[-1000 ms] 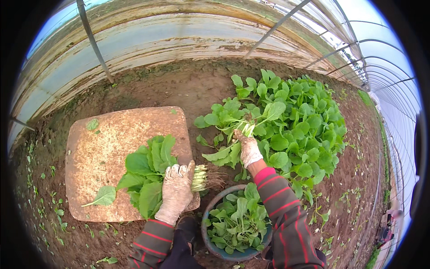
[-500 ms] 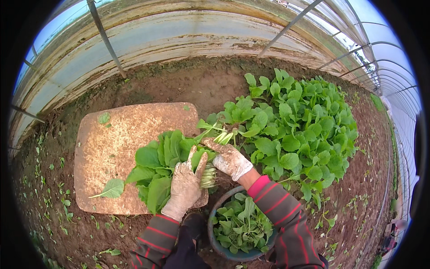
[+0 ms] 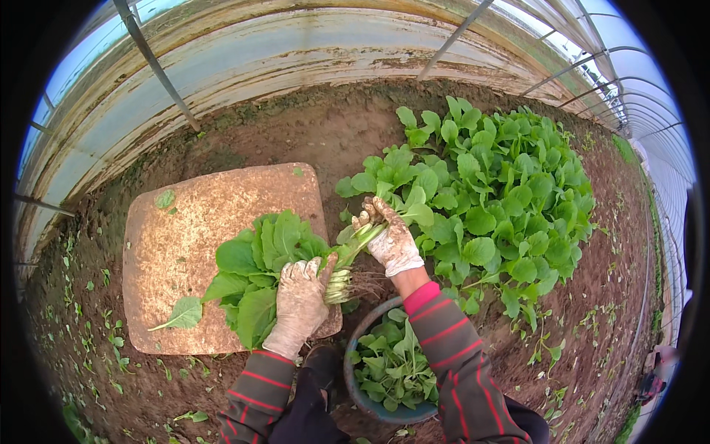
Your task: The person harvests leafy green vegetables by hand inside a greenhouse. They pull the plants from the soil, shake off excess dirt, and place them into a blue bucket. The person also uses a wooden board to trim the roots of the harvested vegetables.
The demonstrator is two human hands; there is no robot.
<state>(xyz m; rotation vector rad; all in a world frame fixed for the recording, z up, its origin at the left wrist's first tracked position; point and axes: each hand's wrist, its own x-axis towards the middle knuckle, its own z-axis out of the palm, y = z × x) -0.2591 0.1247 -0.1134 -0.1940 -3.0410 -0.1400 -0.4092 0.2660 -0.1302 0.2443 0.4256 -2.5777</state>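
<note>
My left hand (image 3: pixel 302 303), in a muddy white glove, is wrapped round a bunch of leafy greens (image 3: pixel 255 255). The leaves fan out to the left over a brown board (image 3: pixel 170 244), while the pale stems and thin roots point right. Just to the right, my right hand (image 3: pixel 386 237), gloved and caked with soil, grips a few more leafy green plants (image 3: pixel 362 235) by their pale stems. Their leaves stick out up and to the right, beside the growing patch. The stem ends reach toward the left hand's bunch; whether they touch it I cannot tell.
A dense patch of growing greens (image 3: pixel 510 200) stands to the right. Near my feet, a round tub (image 3: pixel 356 385) holds loose smaller greens. One loose leaf (image 3: pixel 182 314) lies on the board. Metal poles (image 3: pixel 159 66) and a stained plastic side wall (image 3: pixel 244 63) border the soil at the back.
My right hand has moved up and slightly right from beside the bunch's stems and now grips separate plants. My left hand still holds the bunch, with its fingers closed further round it.
</note>
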